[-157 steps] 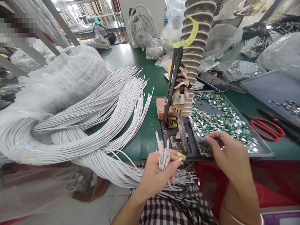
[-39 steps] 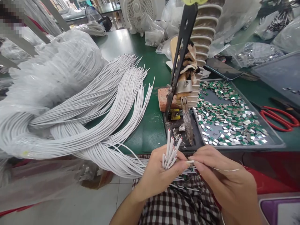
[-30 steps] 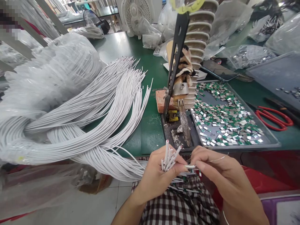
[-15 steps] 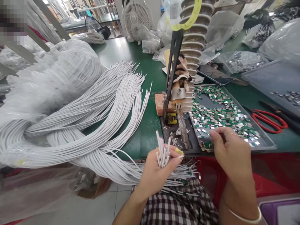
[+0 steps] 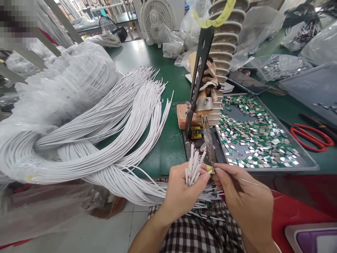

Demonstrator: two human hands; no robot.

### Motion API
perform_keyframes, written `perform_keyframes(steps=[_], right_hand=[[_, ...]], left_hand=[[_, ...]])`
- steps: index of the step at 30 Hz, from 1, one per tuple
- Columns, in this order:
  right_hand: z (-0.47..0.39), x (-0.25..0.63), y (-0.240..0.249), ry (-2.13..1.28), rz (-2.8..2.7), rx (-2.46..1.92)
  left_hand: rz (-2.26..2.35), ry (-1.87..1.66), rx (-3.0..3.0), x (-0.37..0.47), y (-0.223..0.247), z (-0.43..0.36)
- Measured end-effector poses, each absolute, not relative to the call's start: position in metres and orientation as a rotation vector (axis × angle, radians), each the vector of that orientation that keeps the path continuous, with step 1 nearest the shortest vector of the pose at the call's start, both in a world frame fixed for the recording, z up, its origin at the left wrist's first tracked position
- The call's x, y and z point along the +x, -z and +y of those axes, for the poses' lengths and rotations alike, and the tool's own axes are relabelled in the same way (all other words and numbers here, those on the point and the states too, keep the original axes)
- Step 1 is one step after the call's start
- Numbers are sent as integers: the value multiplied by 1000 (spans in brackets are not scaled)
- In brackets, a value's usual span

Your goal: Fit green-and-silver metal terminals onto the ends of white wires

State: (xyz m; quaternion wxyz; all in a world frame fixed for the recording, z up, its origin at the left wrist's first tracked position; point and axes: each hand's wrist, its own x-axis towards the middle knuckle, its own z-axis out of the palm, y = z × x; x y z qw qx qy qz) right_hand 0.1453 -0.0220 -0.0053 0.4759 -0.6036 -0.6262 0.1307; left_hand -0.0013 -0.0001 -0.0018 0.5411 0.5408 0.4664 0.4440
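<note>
White cables (image 5: 194, 168), too many to count, stand bundled in the left hand (image 5: 183, 191), its fingers wrapped around them. The right hand (image 5: 244, 200) pinches one small green part (image 5: 214, 170) at one cable end (image 5: 210, 172), near one soldering iron (image 5: 208, 138). Compared with half a second earlier, this hand is shifted from the single tray (image 5: 311, 166).

LEGIBLE TEXT: none | yellow strip (image 5: 221, 21), far centre, at top of black bracket (image 5: 198, 77): any marking too blurred to read | white fan (image 5: 157, 21), far centre: hub detail too small to read | clear bag (image 5: 284, 66), far right: pale patch, lettering not resolvable | purple-and-white case (image 5: 313, 240), near right: panel unreadable
</note>
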Motion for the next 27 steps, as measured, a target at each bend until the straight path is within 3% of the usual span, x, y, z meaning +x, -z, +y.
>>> perform_keyframes(steps=[20,27], right_hand=[[-32,146,-6,43,-1699,-1332],[-30,146,-7,-10,-1693,-1309]], left_hand=[[1130,-1124,1270,-3,-16,5],[1097,-1148,1250,-3,-18,3]])
